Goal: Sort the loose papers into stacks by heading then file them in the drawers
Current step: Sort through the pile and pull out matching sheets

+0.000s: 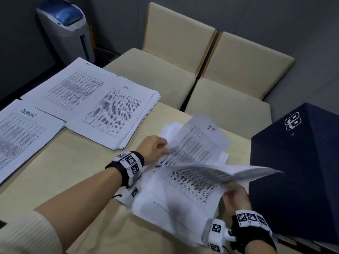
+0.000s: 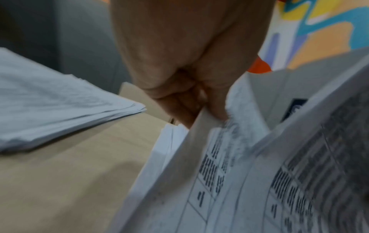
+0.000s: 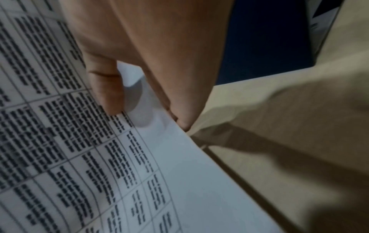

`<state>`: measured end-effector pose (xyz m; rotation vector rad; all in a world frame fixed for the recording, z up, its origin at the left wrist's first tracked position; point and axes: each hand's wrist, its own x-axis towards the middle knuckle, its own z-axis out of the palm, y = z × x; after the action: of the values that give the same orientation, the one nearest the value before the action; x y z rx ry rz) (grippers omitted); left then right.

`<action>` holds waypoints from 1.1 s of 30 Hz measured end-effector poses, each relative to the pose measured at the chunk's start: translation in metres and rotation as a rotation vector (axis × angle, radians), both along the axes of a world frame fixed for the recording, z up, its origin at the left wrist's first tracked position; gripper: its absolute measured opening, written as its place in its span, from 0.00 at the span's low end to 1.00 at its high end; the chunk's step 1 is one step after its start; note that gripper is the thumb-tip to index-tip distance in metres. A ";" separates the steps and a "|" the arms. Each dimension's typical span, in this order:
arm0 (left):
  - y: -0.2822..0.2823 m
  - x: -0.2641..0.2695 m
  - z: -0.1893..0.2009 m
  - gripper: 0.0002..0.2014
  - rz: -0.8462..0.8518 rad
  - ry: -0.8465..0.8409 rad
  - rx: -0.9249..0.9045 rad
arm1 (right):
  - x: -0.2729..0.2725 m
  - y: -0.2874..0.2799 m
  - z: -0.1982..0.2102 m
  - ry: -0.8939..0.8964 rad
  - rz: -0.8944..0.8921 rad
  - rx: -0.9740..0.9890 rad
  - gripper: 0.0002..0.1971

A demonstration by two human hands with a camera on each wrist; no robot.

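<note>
Pinched at its near right edge by the right hand [image 1: 235,196], one printed sheet [image 1: 225,173] bowed limp above the unsorted pile [image 1: 176,208] on the table [image 1: 73,180]. Left hand [image 1: 153,149] gripped another raised sheet's edge. Judged light, floppy, crease-prone; sheets cling, so edge pinches suit best.
</note>
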<state>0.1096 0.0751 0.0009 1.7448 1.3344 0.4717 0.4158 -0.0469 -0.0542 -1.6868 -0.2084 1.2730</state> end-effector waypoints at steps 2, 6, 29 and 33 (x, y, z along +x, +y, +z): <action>-0.002 -0.003 -0.001 0.26 -0.002 -0.254 -0.118 | -0.008 0.006 0.004 0.021 0.013 -0.002 0.23; -0.010 -0.001 0.004 0.22 0.136 -0.532 -0.324 | -0.020 0.012 0.019 0.106 -0.046 0.112 0.23; -0.027 0.007 -0.007 0.16 0.120 -0.422 -0.606 | -0.003 -0.003 -0.019 0.013 0.072 0.110 0.13; -0.025 0.014 -0.011 0.10 0.134 -0.044 -0.289 | -0.020 -0.006 0.014 -0.037 0.131 0.129 0.09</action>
<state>0.1239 0.0499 -0.0104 1.4074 1.4174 0.3682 0.3961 -0.0530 -0.0407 -1.6086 -0.4203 1.2965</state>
